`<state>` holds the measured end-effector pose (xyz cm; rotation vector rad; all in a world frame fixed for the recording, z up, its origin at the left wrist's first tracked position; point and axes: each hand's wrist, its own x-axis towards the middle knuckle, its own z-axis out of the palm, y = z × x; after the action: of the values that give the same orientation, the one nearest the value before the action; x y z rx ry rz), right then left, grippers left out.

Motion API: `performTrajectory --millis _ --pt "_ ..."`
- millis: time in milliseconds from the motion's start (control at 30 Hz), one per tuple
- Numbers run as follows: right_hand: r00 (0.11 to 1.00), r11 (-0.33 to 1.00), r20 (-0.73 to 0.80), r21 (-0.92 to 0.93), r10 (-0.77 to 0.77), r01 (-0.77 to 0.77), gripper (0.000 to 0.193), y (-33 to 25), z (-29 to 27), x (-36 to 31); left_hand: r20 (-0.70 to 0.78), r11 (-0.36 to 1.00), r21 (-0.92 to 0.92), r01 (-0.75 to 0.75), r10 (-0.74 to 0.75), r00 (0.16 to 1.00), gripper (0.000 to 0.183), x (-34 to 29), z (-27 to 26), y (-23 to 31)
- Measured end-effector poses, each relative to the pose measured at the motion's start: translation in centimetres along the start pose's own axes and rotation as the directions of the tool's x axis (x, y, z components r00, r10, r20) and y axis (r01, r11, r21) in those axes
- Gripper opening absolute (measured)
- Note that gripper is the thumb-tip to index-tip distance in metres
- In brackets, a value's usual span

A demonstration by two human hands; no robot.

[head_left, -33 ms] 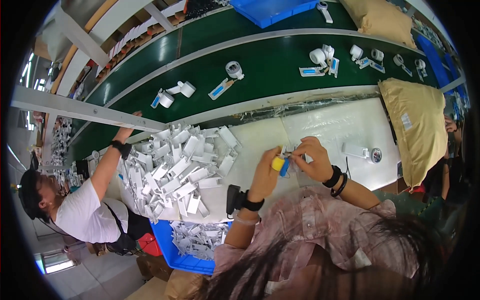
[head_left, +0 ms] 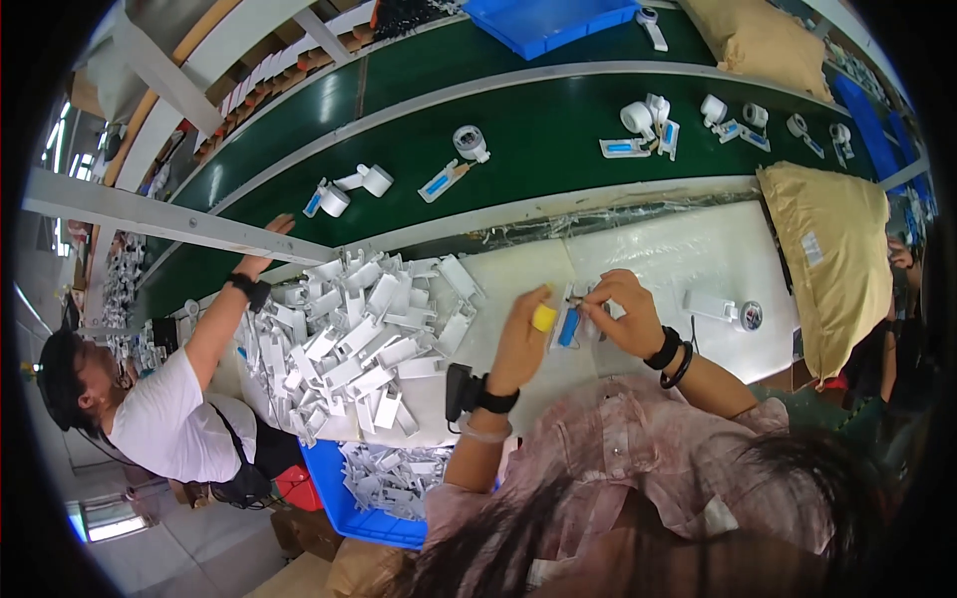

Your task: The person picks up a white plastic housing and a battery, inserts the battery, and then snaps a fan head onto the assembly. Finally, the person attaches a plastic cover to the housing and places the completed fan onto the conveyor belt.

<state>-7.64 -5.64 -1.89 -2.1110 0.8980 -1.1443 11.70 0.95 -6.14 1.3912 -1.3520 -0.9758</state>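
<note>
At nine o'clock from the white casing [head_left: 559, 337] between my hands, a co-worker's arm [head_left: 212, 334] stretches toward the green belt [head_left: 399, 135]. Nearer along that line lies a loose heap of white housings [head_left: 364, 334], apparently kept within easy reach; at about half past seven, a blue bin [head_left: 321, 488] contains more. My left hand [head_left: 518, 344], its thumb under a yellow cover [head_left: 544, 318], stands beside the casing, presumably to steady it; whether its fingers close on it I cannot tell. My right hand [head_left: 628, 314] pinches the casing's upper end, above its blue cylinder [head_left: 569, 327], a grip suited to fine work. At three o'clock lie a single housing [head_left: 706, 301] and a round-faced part [head_left: 750, 314]. Near half past two, a tan bag [head_left: 842, 274] bears a pale label [head_left: 810, 249], its print illegible; I can read no brand anywhere.
</note>
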Motion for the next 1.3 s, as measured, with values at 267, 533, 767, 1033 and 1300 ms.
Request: performTrajectory --millis 267,533,767,1033,1300 --pt "0.975 0.95 0.042 0.219 0.217 -0.221 0.006 11.9 2.3 11.1 -0.268 0.746 0.666 0.023 0.21 0.94 0.04 16.6 -8.9 -9.1" --pt "0.99 0.986 -0.039 -0.091 0.134 -0.138 0.028 17.4 4.4 15.7 -0.281 0.428 0.877 0.218 0.089 0.956 0.051 26.3 -10.8 -12.7" --pt "0.976 0.998 0.213 -0.001 0.055 -0.056 0.041 11.0 5.2 9.4 -0.236 0.809 0.534 0.246 -0.137 0.962 0.029 25.3 -14.6 -15.2" --pt "0.992 1.0 0.126 0.009 0.024 -0.025 0.046 6.4 3.3 7.4 0.344 0.889 -0.124 0.442 -0.379 0.859 0.027 16.4 -8.3 1.6" --pt "0.524 0.422 0.852 0.468 0.019 -0.776 0.021 3.2 -0.9 1.9 0.693 0.906 0.019 0.423 -0.317 0.648 0.034 7.6 -5.8 8.1"
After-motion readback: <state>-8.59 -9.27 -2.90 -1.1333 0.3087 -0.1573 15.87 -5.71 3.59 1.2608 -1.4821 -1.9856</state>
